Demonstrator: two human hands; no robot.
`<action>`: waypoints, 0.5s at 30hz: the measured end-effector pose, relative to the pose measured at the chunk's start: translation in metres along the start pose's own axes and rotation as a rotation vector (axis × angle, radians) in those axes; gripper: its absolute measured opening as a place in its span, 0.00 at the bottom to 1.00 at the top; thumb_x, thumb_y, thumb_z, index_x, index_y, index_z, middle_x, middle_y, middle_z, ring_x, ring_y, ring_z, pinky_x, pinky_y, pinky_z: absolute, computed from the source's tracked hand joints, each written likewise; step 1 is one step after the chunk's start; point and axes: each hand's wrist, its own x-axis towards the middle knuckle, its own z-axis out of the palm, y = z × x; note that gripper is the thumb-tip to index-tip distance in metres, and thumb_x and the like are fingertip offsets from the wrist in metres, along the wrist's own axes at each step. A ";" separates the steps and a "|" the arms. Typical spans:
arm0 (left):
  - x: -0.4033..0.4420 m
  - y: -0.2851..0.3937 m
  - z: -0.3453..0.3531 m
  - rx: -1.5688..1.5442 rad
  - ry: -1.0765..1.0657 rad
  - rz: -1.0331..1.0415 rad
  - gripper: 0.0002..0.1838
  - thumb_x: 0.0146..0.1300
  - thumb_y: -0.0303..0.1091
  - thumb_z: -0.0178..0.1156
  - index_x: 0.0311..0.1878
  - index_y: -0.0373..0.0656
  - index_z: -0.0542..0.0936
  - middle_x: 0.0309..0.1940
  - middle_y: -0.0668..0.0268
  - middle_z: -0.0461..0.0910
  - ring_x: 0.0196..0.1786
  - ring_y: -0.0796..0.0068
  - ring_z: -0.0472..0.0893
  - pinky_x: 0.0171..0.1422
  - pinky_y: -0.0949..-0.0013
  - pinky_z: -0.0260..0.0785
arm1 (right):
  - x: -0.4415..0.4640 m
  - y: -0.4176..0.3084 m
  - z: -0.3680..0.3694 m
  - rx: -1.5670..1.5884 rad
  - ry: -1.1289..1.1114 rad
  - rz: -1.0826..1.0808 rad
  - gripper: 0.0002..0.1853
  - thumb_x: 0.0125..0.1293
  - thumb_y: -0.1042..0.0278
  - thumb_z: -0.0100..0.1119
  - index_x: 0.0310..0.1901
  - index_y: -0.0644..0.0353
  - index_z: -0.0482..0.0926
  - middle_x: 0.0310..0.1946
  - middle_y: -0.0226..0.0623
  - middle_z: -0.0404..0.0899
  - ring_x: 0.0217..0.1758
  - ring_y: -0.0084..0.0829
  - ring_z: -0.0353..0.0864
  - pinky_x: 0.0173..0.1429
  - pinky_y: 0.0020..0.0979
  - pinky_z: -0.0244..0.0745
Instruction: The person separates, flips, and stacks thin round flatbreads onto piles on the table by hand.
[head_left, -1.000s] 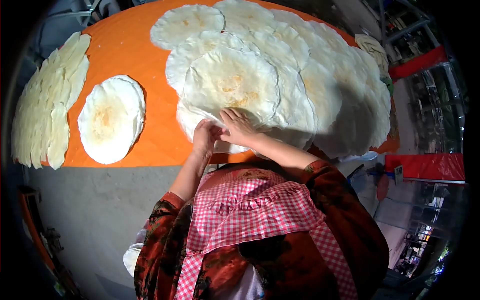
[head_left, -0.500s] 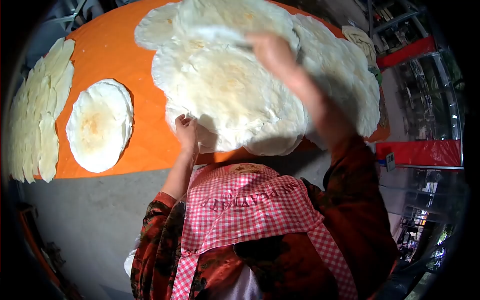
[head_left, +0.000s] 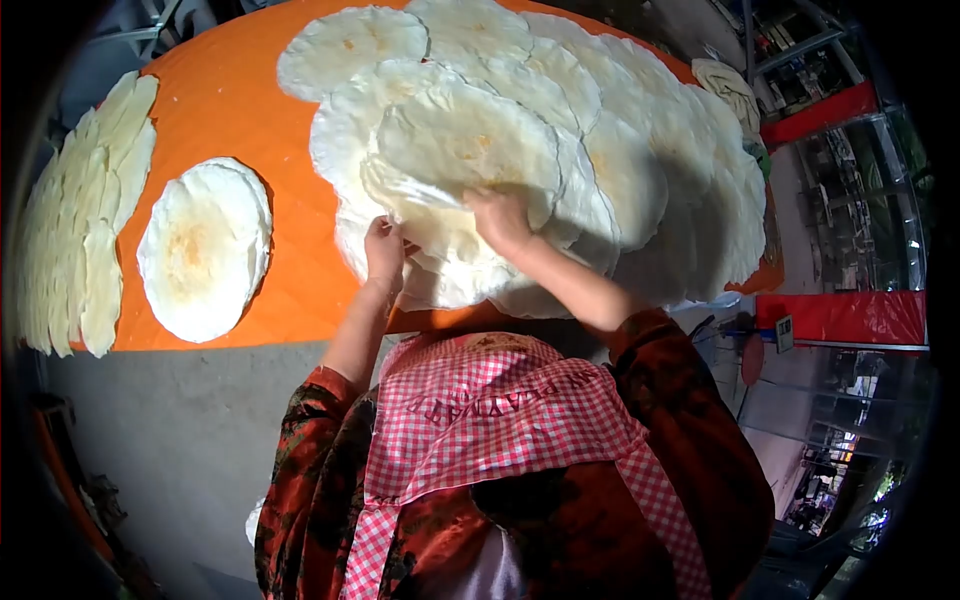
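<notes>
R hand [head_left: 500, 220] pinches thin round white bread [head_left: 465, 130]; L hand [head_left: 386, 252] nr its edge, grip unclear. Tugs may rip it.

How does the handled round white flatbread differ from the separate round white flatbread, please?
The handled flatbread lies on other white flatbreads; the separate flatbread lies apart on orange tabletop. The right hand meets the handled flatbread's edge; no hand touches the separate flatbread. Both are white with browned patches.

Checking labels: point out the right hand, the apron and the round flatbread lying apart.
Right hand [head_left: 502, 220]: head view, back of the hand.
Apron [head_left: 495, 440]: head view, checked front.
Round flatbread [head_left: 203, 250]: head view, near its middle.
</notes>
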 end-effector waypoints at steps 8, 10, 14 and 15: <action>-0.006 -0.002 -0.007 -0.134 -0.075 -0.203 0.08 0.65 0.30 0.46 0.43 0.38 0.71 0.34 0.59 0.75 0.30 0.68 0.78 0.33 0.65 0.76 | -0.040 -0.039 0.032 -0.035 -0.026 -0.009 0.15 0.59 0.75 0.47 0.49 0.63 0.73 0.50 0.45 0.73 0.55 0.43 0.72 0.57 0.44 0.68; -0.001 -0.001 -0.007 -0.218 -0.084 -0.272 0.08 0.66 0.31 0.46 0.43 0.38 0.70 0.37 0.57 0.74 0.33 0.66 0.78 0.36 0.63 0.77 | -0.042 -0.042 0.029 -0.017 -0.046 0.045 0.16 0.61 0.76 0.48 0.52 0.64 0.72 0.53 0.46 0.72 0.56 0.43 0.71 0.60 0.44 0.67; -0.012 0.022 0.009 -0.518 -0.275 -0.262 0.09 0.67 0.33 0.45 0.43 0.38 0.70 0.41 0.55 0.73 0.39 0.64 0.78 0.42 0.63 0.78 | 0.016 -0.051 -0.033 0.459 -0.518 0.746 0.12 0.61 0.74 0.56 0.47 0.63 0.79 0.45 0.47 0.80 0.42 0.40 0.81 0.49 0.40 0.76; -0.012 0.028 0.004 -0.519 -0.255 -0.204 0.10 0.68 0.33 0.44 0.43 0.37 0.69 0.41 0.55 0.74 0.40 0.64 0.78 0.44 0.63 0.78 | 0.021 -0.008 0.004 0.156 -0.178 0.612 0.08 0.60 0.72 0.59 0.40 0.62 0.82 0.37 0.47 0.82 0.35 0.39 0.82 0.41 0.39 0.77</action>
